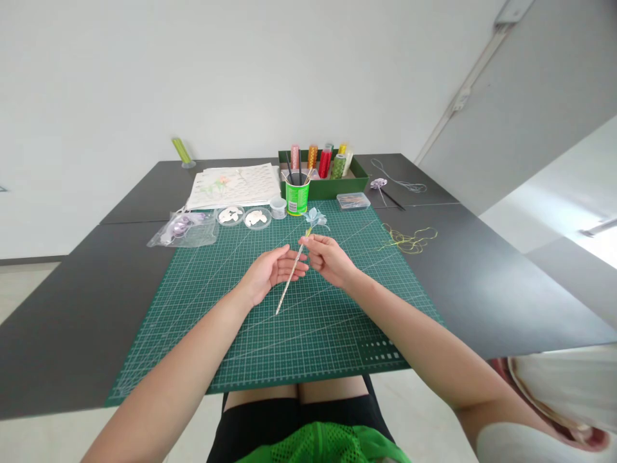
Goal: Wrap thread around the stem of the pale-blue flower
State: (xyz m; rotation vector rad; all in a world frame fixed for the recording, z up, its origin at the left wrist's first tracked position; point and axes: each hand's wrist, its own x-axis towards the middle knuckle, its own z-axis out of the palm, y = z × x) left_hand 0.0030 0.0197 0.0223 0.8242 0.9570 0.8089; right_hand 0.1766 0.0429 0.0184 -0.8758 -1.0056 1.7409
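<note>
My right hand (330, 258) pinches the upper stem of an artificial flower (315, 217) between thumb and fingertips. The bloom is pale blue, with yellow-green just beneath it. Its long, whitish stem (288, 287) slants down toward me, the lower end over the green cutting mat (328, 347). Beside the stem is my left hand (276, 270), palm facing right and fingers stretched out. Those fingers pass behind the stem; whether they touch it I cannot tell.
Beyond my hands stand a green can (297, 198) of sticks, two dishes of white pieces (258, 218) and a green box (332, 189) of thread spools. Papers (255, 183) and a plastic bag (193, 231) lie left. Loose yellow-green thread (412, 241) and a lilac flower (378, 184) lie right.
</note>
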